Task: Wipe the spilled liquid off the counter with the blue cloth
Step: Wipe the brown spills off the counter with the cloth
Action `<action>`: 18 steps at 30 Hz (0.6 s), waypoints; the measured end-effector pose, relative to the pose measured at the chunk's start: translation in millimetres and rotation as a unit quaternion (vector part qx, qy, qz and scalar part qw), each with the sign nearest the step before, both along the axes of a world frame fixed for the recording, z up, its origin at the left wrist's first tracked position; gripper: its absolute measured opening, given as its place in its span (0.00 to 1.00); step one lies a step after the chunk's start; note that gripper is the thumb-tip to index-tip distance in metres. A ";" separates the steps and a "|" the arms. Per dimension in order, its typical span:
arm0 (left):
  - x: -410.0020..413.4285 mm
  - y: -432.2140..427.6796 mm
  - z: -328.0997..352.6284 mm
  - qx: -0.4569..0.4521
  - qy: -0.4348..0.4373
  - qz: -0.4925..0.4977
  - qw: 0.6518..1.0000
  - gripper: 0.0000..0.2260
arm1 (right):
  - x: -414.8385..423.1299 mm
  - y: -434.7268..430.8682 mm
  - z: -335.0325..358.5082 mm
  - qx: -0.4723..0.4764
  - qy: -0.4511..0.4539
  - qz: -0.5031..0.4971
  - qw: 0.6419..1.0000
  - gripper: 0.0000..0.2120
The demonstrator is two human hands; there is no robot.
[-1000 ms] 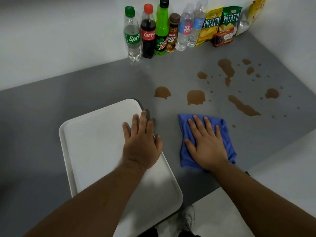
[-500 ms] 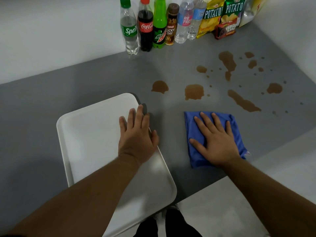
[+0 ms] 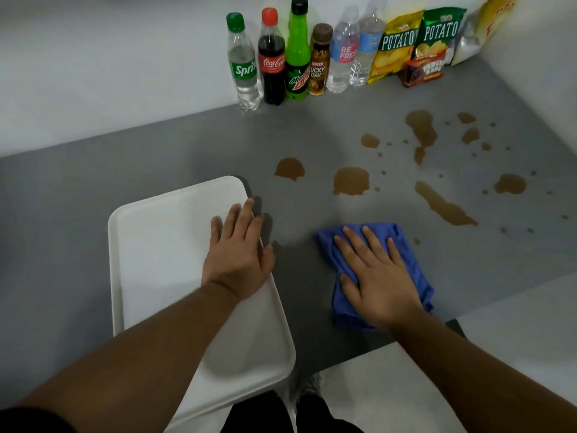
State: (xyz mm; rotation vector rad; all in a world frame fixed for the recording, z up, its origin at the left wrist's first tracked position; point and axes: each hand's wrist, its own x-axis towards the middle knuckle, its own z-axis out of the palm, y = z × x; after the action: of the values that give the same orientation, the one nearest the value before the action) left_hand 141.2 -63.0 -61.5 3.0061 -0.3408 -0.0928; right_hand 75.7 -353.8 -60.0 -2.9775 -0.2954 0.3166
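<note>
Brown spilled liquid lies on the grey counter (image 3: pixel 93 214) as several puddles, among them a round puddle (image 3: pixel 351 181), a smaller patch (image 3: pixel 289 169) and a long streak (image 3: pixel 443 207). The crumpled blue cloth (image 3: pixel 406 245) lies near the counter's front edge, short of those puddles. My right hand (image 3: pixel 377 276) presses flat on the cloth with fingers spread and covers most of it. My left hand (image 3: pixel 239 257) rests flat on the right edge of a white tray (image 3: pixel 162 245).
Several drink bottles (image 3: pixel 273 64) and snack bags (image 3: pixel 396 45) stand along the back wall. More brown blotches (image 3: pixel 421 129) and small drops spread toward the right wall. The tray overhangs the counter's front edge. A lighter surface (image 3: pixel 530 323) adjoins at lower right.
My right hand slid the blue cloth slightly right, then back left and toward me. My left hand stayed on the tray. The view shifted a little.
</note>
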 end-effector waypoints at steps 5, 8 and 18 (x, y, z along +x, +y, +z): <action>-1.0 -1.7 2.2 -0.010 0.008 0.009 1.000 0.30 | 47.0 44.6 4.5 -0.016 0.005 -0.049 0.999 0.37; -0.7 -1.6 4.0 -0.017 0.004 0.011 1.000 0.30 | 44.1 61.4 2.5 -0.009 0.010 0.006 1.000 0.36; 37.9 13.1 10.5 -0.040 -0.042 -0.003 0.998 0.28 | 60.0 44.6 -2.5 0.014 -0.015 0.025 0.999 0.32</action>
State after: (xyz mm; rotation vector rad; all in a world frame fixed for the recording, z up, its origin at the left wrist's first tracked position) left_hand 179.0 -49.9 -51.0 2.9356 -0.3522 0.0455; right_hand 135.7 -309.2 -62.5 -2.9541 -0.3763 0.2723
